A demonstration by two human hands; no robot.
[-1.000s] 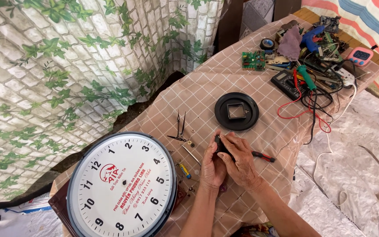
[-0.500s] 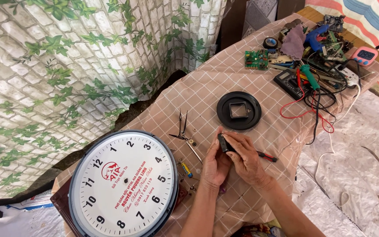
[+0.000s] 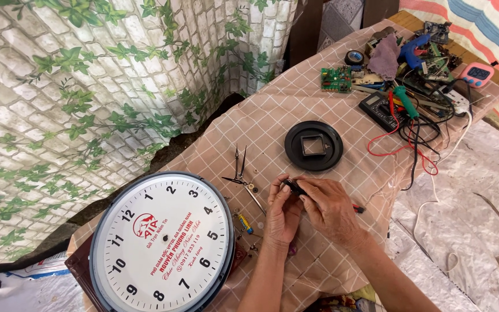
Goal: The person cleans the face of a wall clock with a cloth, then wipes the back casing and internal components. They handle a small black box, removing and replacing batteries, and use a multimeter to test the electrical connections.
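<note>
My left hand (image 3: pixel 281 214) and my right hand (image 3: pixel 331 209) meet over the checked tablecloth (image 3: pixel 295 110) and together grip a small black part (image 3: pixel 291 186), mostly hidden by the fingers. A red-handled tool (image 3: pixel 357 208) pokes out from under my right hand. Left of my hands lies a large round wall clock (image 3: pixel 163 242) with a white face and no hands. Beyond my hands sits a black round disc with a square opening (image 3: pixel 313 145). Tweezers (image 3: pixel 239 164) and small loose parts (image 3: pixel 248 188) lie between the clock and my hands.
The far right of the table is crowded: a green circuit board (image 3: pixel 336 79), a multimeter (image 3: pixel 381 108) with red and black leads (image 3: pixel 402 147), a blue glue gun (image 3: pixel 411 53), a purple cloth (image 3: pixel 383 58), a tape roll (image 3: pixel 354 57), a pink timer (image 3: pixel 478 74). A leafy brick-pattern sheet (image 3: pixel 88 86) hangs left.
My hands stay together on the small black part with only slight finger movement. The view has shifted a little; the clock and disc lie where they were.
</note>
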